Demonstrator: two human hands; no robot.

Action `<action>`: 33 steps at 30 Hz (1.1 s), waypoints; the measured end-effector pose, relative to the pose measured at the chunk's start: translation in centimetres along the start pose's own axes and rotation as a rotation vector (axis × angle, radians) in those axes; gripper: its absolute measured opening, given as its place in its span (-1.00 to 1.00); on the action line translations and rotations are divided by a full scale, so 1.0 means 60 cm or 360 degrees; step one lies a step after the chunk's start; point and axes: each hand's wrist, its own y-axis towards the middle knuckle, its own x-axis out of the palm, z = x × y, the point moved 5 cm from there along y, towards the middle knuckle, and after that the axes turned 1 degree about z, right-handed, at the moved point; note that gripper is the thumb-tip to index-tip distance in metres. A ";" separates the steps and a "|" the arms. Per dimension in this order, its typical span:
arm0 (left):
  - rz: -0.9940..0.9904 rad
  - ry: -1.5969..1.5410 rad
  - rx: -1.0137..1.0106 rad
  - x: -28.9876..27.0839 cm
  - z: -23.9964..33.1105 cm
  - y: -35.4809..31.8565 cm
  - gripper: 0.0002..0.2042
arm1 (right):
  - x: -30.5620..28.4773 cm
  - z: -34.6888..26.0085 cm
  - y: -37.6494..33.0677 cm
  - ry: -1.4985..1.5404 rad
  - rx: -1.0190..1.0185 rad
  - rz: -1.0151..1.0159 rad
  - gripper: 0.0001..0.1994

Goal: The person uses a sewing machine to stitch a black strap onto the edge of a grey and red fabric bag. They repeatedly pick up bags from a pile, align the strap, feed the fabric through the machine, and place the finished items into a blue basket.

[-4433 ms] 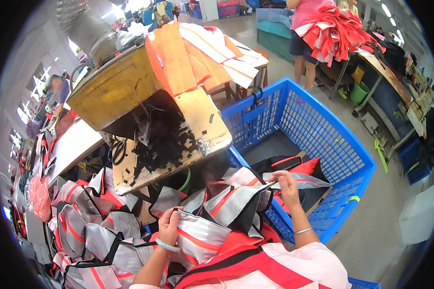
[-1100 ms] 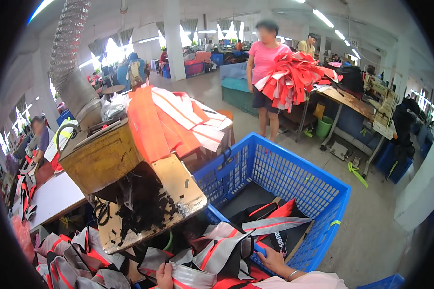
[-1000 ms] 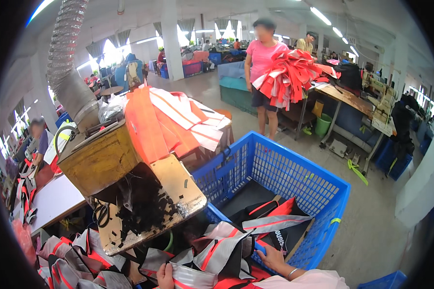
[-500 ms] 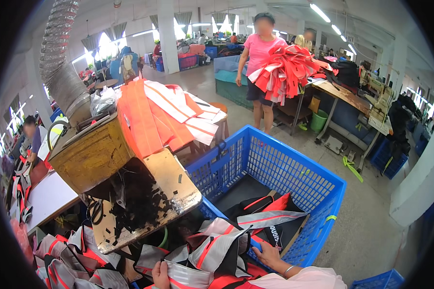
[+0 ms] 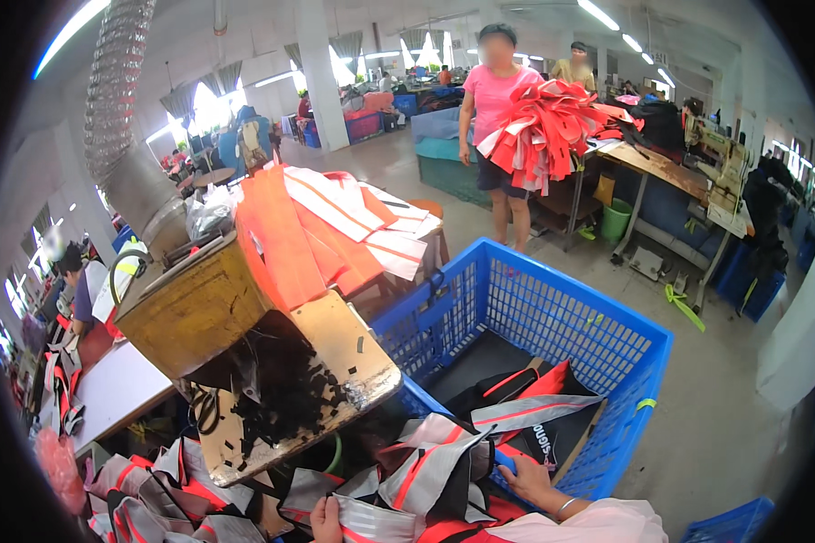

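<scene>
The left hand (image 5: 326,519) sits at the lower edge, left of bottom centre, thumb and fingers pinched together. The right hand (image 5: 527,480) is right of bottom centre and higher, fingers reaching up and left, its forearm (image 5: 576,512) slanting down toward the right.

This is a garment-sewing workshop in a large pillared hall. An industrial sewing machine (image 5: 726,192) stands on a bench (image 5: 658,169) at right; cut grey-and-red fabric pieces (image 5: 140,481) heap up near left; fluorescent tubes (image 5: 599,14) hang overhead; beyond a slatted blue plastic crate (image 5: 578,294), a person (image 5: 495,100) stands by bundled fabric strips (image 5: 545,136).
</scene>
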 end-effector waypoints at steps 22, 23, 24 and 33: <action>0.0023 -0.0002 0.0038 -0.006 -0.001 0.001 -0.49 | 0.005 -0.001 -0.004 -0.0031 -0.0063 0.0040 -0.52; 0.0024 -0.0019 0.0044 -0.005 -0.003 0.003 -0.49 | 0.002 -0.003 -0.004 -0.0050 -0.0056 0.0043 -0.53; 0.0024 -0.0031 0.0046 -0.005 -0.007 0.005 -0.50 | 0.000 -0.006 -0.005 -0.0067 -0.0046 0.0042 -0.53; -0.0014 -0.0046 0.0092 -0.009 0.001 0.001 -0.53 | -0.003 -0.006 -0.007 -0.0016 -0.0061 -0.0039 -0.55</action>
